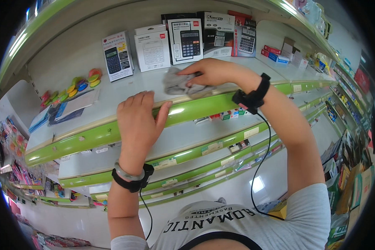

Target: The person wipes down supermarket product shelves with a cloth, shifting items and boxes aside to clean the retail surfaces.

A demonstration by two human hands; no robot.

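Note:
My right hand [206, 73] presses a crumpled grey cloth [178, 82] onto the white top shelf [137, 86], just behind its green front edge. The cloth is slightly blurred. My left hand [137, 115] rests over the green shelf edge strip [187, 107], its fingers flat on the shelf and its thumb apart, with nothing held. Behind the cloth stand a white calculator box [153, 51] and a black-and-white calculator box [186, 40]. Another calculator box [117, 56] stands upright farther left.
Colourful round plastic items [78, 84] and flat packets [78, 104] lie on the shelf at left. More calculator boxes [218, 36] stand at back right, with small red and blue boxes [275, 56] beyond. Lower shelves [181, 137] hold small goods. Black cables hang from both wristbands.

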